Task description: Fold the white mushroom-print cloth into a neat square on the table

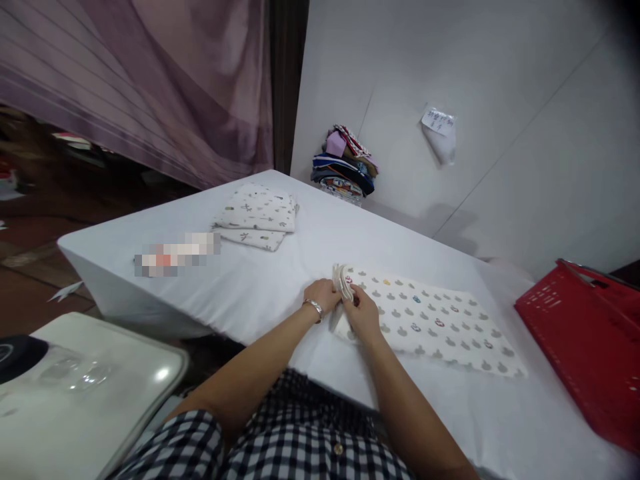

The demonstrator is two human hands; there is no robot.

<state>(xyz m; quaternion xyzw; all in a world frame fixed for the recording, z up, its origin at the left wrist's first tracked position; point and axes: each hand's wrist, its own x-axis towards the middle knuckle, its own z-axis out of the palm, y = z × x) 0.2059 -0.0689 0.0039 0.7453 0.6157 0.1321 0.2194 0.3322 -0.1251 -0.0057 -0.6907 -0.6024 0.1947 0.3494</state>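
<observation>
A long white cloth (440,323) printed with small grey motifs and a few coloured ones lies across the white-covered table (310,340). Its left end is gathered into several folded layers. My left hand (321,295), with a bracelet at the wrist, pinches the outer edge of those layers. Close beside it, my right hand (364,313) has its fingers closed on the same folded end, from the right. The fingertips of both hands are partly hidden by the cloth.
Folded white patterned fabric (257,213) lies farther back on the table, with a blurred-out item (175,253) to its left. A red basket (585,347) stands at the right. Stacked cloths (345,167) rest by the wall. A white machine-like surface (110,393) is at lower left.
</observation>
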